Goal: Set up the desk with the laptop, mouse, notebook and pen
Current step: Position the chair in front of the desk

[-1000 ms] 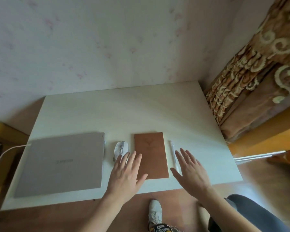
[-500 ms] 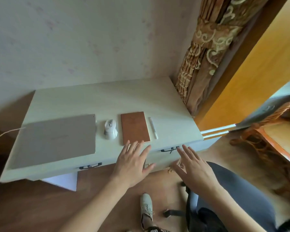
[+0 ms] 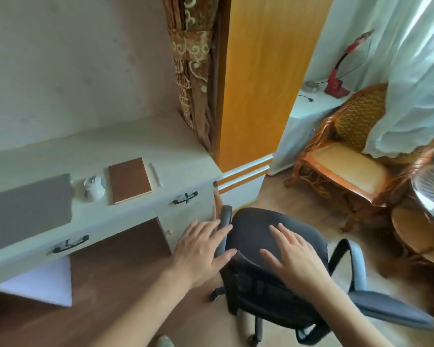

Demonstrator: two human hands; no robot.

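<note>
Both hands, left and right, fingers spread wide and empty, have left the desk for the office chair (laptop, mouse, notebook, pen lined along its front edge)

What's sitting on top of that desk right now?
On the desk lie a closed grey laptop, a white mouse, a brown notebook and a white pen, side by side. The laptop's left part is out of frame.
</note>
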